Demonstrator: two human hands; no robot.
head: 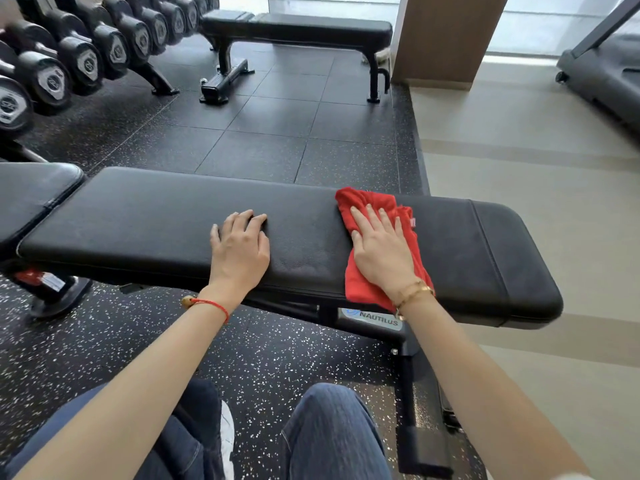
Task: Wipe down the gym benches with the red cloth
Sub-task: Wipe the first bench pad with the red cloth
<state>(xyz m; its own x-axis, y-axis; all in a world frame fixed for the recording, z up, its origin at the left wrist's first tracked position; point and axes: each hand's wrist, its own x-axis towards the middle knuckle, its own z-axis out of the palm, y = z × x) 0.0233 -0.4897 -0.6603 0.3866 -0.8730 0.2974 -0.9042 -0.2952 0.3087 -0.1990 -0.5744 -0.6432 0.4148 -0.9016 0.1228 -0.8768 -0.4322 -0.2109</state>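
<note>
A long black padded gym bench [145, 223] runs across the view in front of me. The red cloth [367, 202] lies on its pad, right of the middle, with its lower edge hanging over the near side. My right hand [379, 247] presses flat on the cloth with straight fingers. My left hand [240, 245] rests on the bare pad near the middle, its fingers bent at the tips and touching the leather. A second black bench [311, 27] stands farther back on the dark floor.
A rack of black dumbbells [86, 60] fills the far left. A brown pillar [446, 36] rises at the back right, with a treadmill [602, 74] beyond it on the pale floor. My knees in blue jeans [329, 431] are below the near bench.
</note>
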